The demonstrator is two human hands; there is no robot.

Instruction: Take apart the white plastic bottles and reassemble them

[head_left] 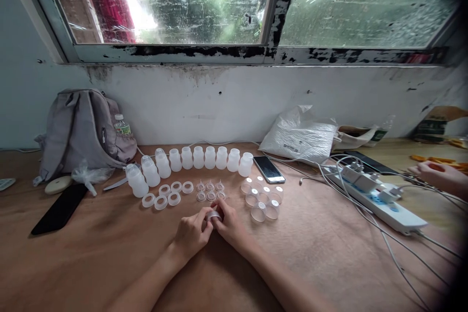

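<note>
Head view: both hands meet low on the tabletop (109, 253), the left hand (190, 235) and right hand (229, 224) pinching one small clear ring piece (213, 215) between fingertips, each grip narrow and closed on it. Just beyond the grip lie loose nipples (210, 191) and clear caps (261, 200). The piece looks slick, so I judge it could slip and knock them, or roll toward the bottles (199, 158) behind.

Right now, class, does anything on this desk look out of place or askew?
The left end of the bottle row curves forward, and two bottles carry clear caps while the rest stand open. Otherwise the parts sit in neat groups.
</note>
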